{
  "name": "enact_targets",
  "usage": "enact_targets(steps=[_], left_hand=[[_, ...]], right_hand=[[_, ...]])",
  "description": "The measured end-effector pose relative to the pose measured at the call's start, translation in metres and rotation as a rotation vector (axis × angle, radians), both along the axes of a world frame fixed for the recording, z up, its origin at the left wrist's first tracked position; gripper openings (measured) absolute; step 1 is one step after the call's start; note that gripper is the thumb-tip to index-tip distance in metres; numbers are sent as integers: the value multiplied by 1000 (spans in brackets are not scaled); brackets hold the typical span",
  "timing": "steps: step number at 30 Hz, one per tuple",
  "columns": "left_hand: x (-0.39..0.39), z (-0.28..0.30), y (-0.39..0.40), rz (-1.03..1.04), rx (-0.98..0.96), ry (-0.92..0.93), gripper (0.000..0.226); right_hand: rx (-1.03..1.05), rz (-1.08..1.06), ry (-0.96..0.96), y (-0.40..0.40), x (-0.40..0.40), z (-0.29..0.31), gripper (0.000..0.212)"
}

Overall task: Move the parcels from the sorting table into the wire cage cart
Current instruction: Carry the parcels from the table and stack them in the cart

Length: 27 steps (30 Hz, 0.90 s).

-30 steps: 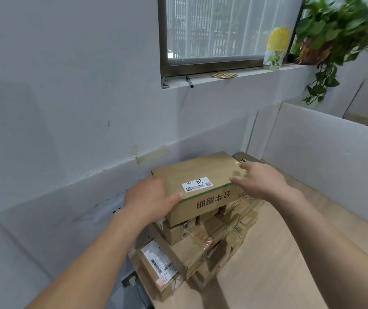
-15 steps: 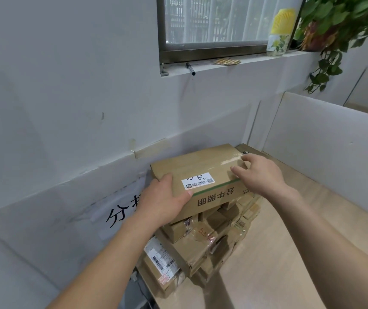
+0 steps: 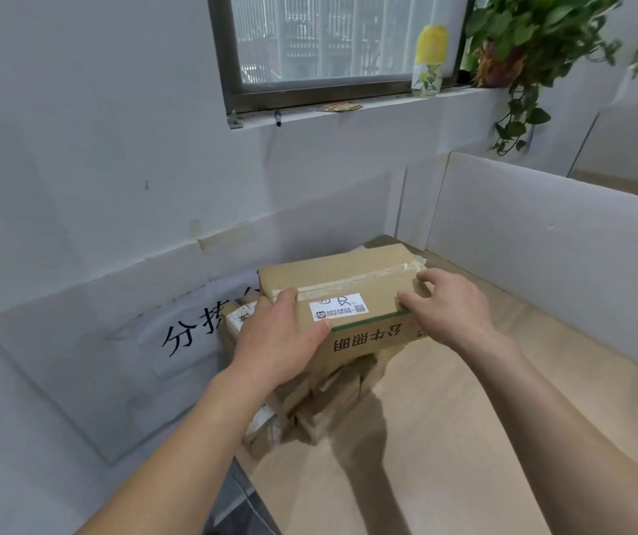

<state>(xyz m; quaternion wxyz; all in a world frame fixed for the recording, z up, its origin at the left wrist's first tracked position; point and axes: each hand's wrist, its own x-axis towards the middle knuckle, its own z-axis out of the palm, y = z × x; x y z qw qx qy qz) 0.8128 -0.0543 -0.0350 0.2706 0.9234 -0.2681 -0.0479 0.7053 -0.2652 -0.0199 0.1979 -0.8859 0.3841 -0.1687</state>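
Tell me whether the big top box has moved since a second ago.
Yes. The top box, gripped by the left hand and right hand, has come toward the person: wall lettering it hid earlier now shows beside it.

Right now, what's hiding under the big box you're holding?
Under the big box sits a heap of smaller cardboard parcels on the table. The box and left hand cover most of them.
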Motion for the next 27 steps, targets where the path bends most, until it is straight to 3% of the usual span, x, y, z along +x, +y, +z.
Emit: enact_targets(steps=[7, 13, 27], left_hand=[[-101, -16, 0, -18, -24, 24, 70], [-168, -62, 15, -13, -10, 99, 74], [-233, -202, 78, -98, 177, 433, 68]], right_hand=[[65, -18, 6, 3, -117, -13, 42], [132, 8, 77, 16, -182, -59, 39], [451, 72, 265, 54, -205, -204, 68]])
